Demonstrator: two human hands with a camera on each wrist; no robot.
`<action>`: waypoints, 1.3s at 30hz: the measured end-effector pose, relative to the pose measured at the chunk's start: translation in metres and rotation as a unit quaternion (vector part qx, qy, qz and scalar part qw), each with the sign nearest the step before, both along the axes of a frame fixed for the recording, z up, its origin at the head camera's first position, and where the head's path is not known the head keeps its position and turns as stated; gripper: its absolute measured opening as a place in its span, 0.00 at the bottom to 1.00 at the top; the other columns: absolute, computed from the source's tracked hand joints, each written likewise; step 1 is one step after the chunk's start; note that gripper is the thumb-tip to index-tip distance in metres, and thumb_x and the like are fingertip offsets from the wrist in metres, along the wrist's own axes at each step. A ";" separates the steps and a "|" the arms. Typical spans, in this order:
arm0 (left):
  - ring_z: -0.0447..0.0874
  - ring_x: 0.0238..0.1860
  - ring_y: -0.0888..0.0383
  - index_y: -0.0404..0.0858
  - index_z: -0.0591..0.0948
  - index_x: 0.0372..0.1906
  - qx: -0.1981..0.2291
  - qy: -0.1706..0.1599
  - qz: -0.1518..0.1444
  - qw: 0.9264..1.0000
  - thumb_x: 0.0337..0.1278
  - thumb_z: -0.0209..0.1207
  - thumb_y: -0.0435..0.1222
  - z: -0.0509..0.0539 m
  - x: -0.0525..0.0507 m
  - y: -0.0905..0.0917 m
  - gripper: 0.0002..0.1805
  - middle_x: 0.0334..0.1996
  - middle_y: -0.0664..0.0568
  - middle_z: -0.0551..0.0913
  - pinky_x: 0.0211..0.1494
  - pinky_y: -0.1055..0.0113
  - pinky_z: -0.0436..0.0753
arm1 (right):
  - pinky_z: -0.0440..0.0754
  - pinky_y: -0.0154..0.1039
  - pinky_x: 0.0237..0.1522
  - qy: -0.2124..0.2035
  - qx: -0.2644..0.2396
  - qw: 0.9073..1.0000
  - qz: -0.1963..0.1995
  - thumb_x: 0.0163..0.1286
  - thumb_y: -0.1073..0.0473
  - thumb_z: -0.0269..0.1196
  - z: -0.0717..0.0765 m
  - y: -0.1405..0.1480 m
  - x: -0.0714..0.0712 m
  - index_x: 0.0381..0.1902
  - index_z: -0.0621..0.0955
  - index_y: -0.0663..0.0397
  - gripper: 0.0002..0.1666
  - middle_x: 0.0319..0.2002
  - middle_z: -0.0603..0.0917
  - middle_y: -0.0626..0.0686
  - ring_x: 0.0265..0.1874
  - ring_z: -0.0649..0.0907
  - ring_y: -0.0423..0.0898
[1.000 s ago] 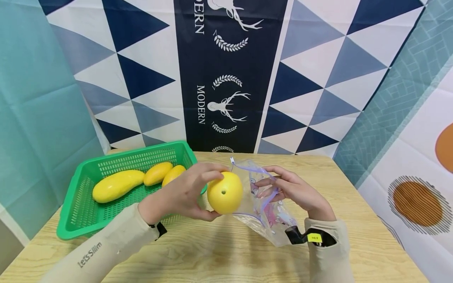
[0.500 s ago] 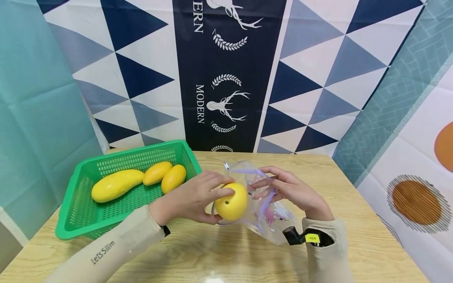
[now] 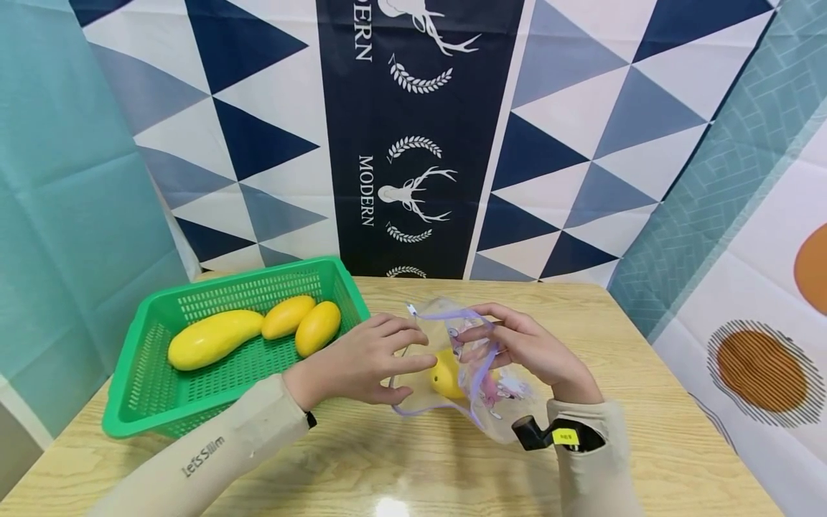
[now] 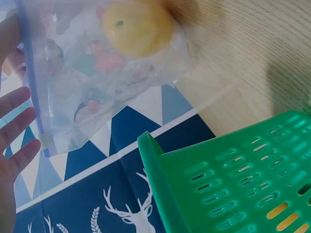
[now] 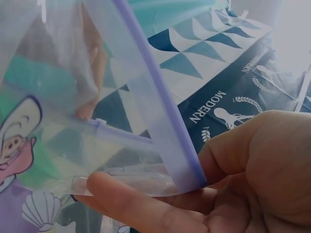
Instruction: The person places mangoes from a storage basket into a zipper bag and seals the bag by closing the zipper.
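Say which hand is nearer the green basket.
Left. The left hand is just right of the green basket, at the mouth of the clear bag; the right hand is farther right, pinching the bag's rim.

A pale wood-grain table (image 3: 362, 459) carries a green slotted basket (image 3: 127, 352) toward ten o'clock; glare (image 3: 392, 508) whitens it at six o'clock, and whether the clear bag (image 3: 494, 398) just off centre toward three o'clock touches it is unclear
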State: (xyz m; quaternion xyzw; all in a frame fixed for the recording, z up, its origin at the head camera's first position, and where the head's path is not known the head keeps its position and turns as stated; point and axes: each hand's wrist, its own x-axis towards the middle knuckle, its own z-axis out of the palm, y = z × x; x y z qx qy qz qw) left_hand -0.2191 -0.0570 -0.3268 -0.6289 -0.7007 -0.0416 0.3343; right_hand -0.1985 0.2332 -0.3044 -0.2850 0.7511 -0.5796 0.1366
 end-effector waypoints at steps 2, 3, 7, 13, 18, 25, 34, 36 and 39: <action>0.77 0.54 0.51 0.48 0.79 0.53 -0.008 -0.006 0.008 1.000 0.48 0.70 0.49 -0.001 0.000 0.000 0.26 0.50 0.50 0.81 0.56 0.60 0.77 | 0.87 0.44 0.38 -0.003 -0.002 1.000 0.001 0.79 0.68 0.39 -0.001 0.000 -0.001 0.67 0.62 0.75 0.22 0.55 0.77 0.78 0.40 0.88 0.49; 0.77 0.54 0.51 0.48 0.79 0.54 -0.011 -0.008 0.010 1.000 0.48 0.70 0.49 -0.002 0.000 0.000 0.26 0.50 0.50 0.81 0.56 0.60 0.77 | 0.87 0.44 0.39 -0.006 -0.002 1.000 0.000 0.79 0.68 0.39 -0.002 -0.001 -0.001 0.67 0.61 0.75 0.23 0.55 0.77 0.77 0.40 0.88 0.49; 0.77 0.53 0.51 0.48 0.79 0.55 -0.016 -0.016 0.011 1.000 0.47 0.71 0.49 -0.003 0.000 0.000 0.27 0.51 0.50 0.81 0.56 0.59 0.77 | 0.87 0.45 0.40 -0.012 0.002 1.000 0.000 0.80 0.67 0.40 -0.003 -0.001 -0.001 0.67 0.61 0.74 0.23 0.55 0.77 0.77 0.43 0.88 0.49; 0.77 0.54 0.51 0.48 0.79 0.55 -0.014 -0.015 0.011 1.000 0.47 0.71 0.48 -0.001 -0.001 -0.001 0.27 0.51 0.50 0.81 0.58 0.59 0.77 | 0.87 0.45 0.40 -0.012 0.010 1.000 -0.002 0.80 0.67 0.40 -0.003 0.001 0.000 0.68 0.61 0.74 0.23 0.55 0.77 0.77 0.41 0.88 0.49; 0.78 0.54 0.51 0.47 0.79 0.56 -0.008 -0.018 0.025 0.999 0.45 0.72 0.48 0.006 -0.001 -0.008 0.30 0.51 0.50 0.81 0.57 0.58 0.78 | 0.87 0.44 0.40 -0.014 0.012 1.000 -0.003 0.79 0.67 0.40 -0.002 0.001 0.000 0.68 0.61 0.74 0.24 0.55 0.77 0.77 0.38 0.88 0.48; 0.78 0.55 0.49 0.44 0.76 0.60 -0.007 -0.028 0.082 0.996 0.45 0.72 0.51 0.020 -0.005 -0.031 0.34 0.53 0.48 0.81 0.57 0.55 0.78 | 0.87 0.45 0.40 -0.023 0.013 1.000 -0.005 0.79 0.68 0.40 -0.001 0.000 0.000 0.68 0.61 0.74 0.24 0.55 0.77 0.76 0.41 0.88 0.49; 0.75 0.54 0.46 0.39 0.75 0.63 0.010 -0.067 0.183 0.981 0.47 0.72 0.48 0.027 -0.018 -0.064 0.37 0.56 0.44 0.79 0.54 0.49 0.76 | 0.87 0.46 0.41 -0.020 0.018 1.000 -0.006 0.78 0.68 0.40 0.000 0.001 -0.001 0.68 0.61 0.74 0.24 0.55 0.77 0.77 0.41 0.88 0.49; 0.75 0.55 0.45 0.39 0.75 0.64 0.008 -0.073 0.210 0.975 0.48 0.71 0.48 0.026 -0.022 -0.069 0.37 0.57 0.44 0.78 0.55 0.47 0.75 | 0.87 0.46 0.41 -0.021 0.020 1.000 -0.006 0.78 0.68 0.40 0.000 0.001 -0.001 0.68 0.61 0.74 0.24 0.55 0.77 0.76 0.42 0.88 0.49; 0.73 0.57 0.43 0.38 0.74 0.66 0.000 -0.088 0.253 0.963 0.51 0.69 0.47 0.025 -0.026 -0.074 0.37 0.57 0.43 0.77 0.57 0.44 0.73 | 0.87 0.46 0.41 -0.024 0.022 0.999 -0.005 0.78 0.68 0.39 0.000 0.001 -0.001 0.68 0.61 0.75 0.24 0.56 0.77 0.76 0.42 0.88 0.49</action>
